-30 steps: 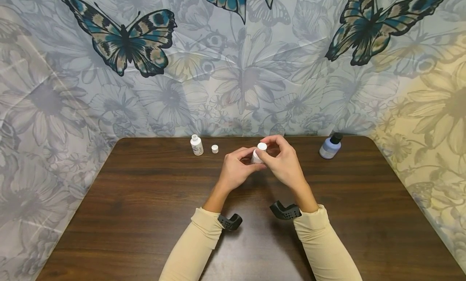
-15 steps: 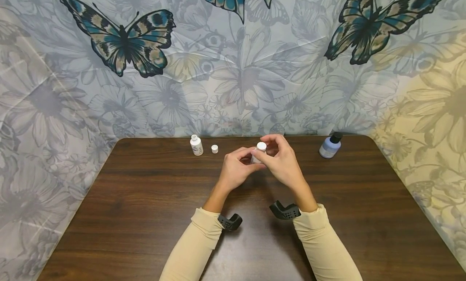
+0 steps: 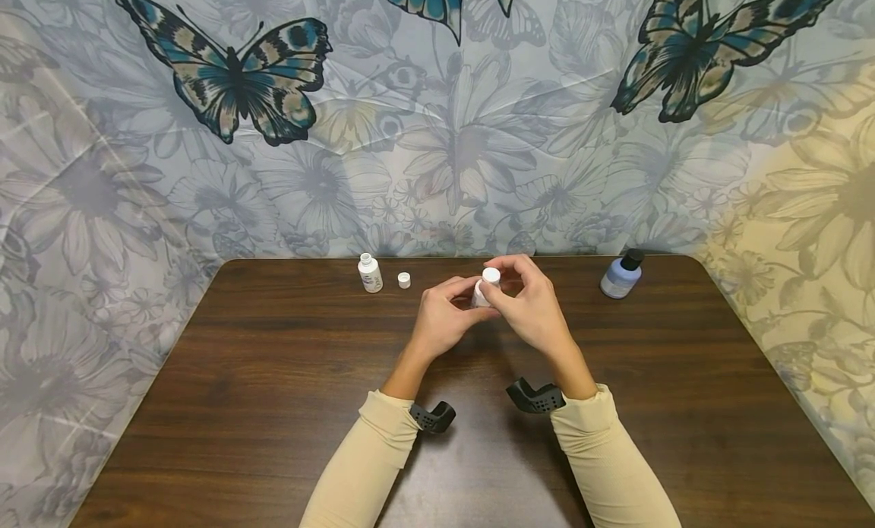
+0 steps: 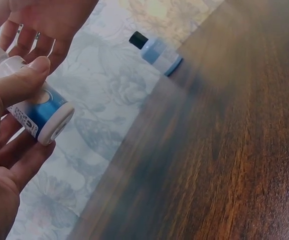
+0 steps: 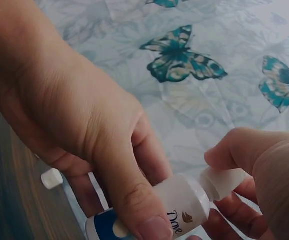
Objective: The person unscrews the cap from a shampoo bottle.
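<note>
A small white Dove bottle point(image 5: 184, 200) with a blue label band is held between both hands near the table's back edge. My left hand point(image 3: 444, 319) grips its body, thumb across the label, and the blue band and white base point(image 4: 57, 122) show in the left wrist view. My right hand point(image 3: 536, 311) pinches the white cap point(image 5: 227, 182) at the bottle's top with thumb and fingers. In the head view the cap points up, and much of the bottle is hidden behind fingers.
On the dark wooden table point(image 3: 273, 406) stands an uncapped white bottle point(image 3: 370, 273) at the back, left of the hands. A loose white cap point(image 3: 404, 280) lies beside it. A lilac bottle with a black cap point(image 3: 620, 275) stands back right. A butterfly-patterned cloth point(image 3: 465, 156) hangs behind.
My right thumb shifts left across the bottle's top, then back right. Both arms and the held bottle stay in nearly the same place.
</note>
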Action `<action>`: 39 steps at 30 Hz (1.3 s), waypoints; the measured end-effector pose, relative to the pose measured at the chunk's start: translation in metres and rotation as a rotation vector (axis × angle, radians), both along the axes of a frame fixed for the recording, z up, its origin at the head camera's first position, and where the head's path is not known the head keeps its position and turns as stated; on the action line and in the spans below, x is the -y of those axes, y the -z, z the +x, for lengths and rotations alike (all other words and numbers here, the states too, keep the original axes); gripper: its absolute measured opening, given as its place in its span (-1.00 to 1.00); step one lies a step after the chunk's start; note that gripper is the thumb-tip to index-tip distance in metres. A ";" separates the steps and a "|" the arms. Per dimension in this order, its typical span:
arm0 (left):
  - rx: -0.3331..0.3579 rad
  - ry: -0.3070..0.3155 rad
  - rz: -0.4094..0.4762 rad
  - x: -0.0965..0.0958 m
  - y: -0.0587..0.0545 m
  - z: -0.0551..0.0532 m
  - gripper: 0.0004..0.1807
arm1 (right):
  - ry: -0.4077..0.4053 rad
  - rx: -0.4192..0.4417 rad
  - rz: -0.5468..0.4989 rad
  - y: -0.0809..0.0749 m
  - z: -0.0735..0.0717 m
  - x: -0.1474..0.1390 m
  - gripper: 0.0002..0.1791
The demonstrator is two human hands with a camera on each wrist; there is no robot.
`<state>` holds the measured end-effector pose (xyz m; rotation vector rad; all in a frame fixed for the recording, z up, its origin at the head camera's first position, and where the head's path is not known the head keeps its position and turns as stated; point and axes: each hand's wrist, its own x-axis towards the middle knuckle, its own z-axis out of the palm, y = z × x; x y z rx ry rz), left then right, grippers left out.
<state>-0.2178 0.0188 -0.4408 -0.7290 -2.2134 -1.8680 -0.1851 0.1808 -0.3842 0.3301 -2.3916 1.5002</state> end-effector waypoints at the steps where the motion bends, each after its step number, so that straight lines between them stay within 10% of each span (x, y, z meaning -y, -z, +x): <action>1: -0.002 -0.002 0.001 0.000 0.000 0.000 -0.47 | 0.000 0.001 -0.004 0.000 0.000 0.000 -0.66; 26: -0.018 -0.024 -0.033 -0.003 0.002 0.002 -0.56 | 0.093 0.089 0.016 -0.005 0.003 -0.002 -0.46; 39: -0.009 -0.008 -0.019 -0.001 0.002 0.000 -0.46 | 0.030 0.051 0.015 -0.004 0.002 -0.003 -0.72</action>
